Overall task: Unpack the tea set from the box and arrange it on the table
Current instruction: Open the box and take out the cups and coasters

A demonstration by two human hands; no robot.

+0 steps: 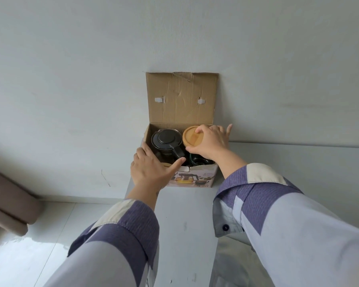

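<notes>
The cardboard box (195,175) stands at the far end of the grey table (187,214), pushed against the white wall, and its lid flap (181,98) leans back on the wall, so the opening stays free for both hands.

Most of the tea set is not yet out. The black teapot (166,141) sits in the far left part of the box, with its handle pointing to the near right. Dark cups (197,159) lie low in the near right part, half hidden.

The right hand (209,141) pinches a round wooden lid or coaster (193,135) by its rim, the thumb on the near edge and the other fingers curled over the far right edge. This piece is at the level of the box opening, at the far right. I think a grip on the rim is chosen because the disc is flat and thin, and it lies on top of the other pieces — it must come out first.

The left hand (151,168) rests on the near left corner of the box with fingers straight and close together, the thumb stretched along the near edge toward the teapot handle. It seems to steady the light box so it does not rise or slide.

Another pale wooden piece (166,165) shows just under the left hand — what it is, I cannot tell.
</notes>
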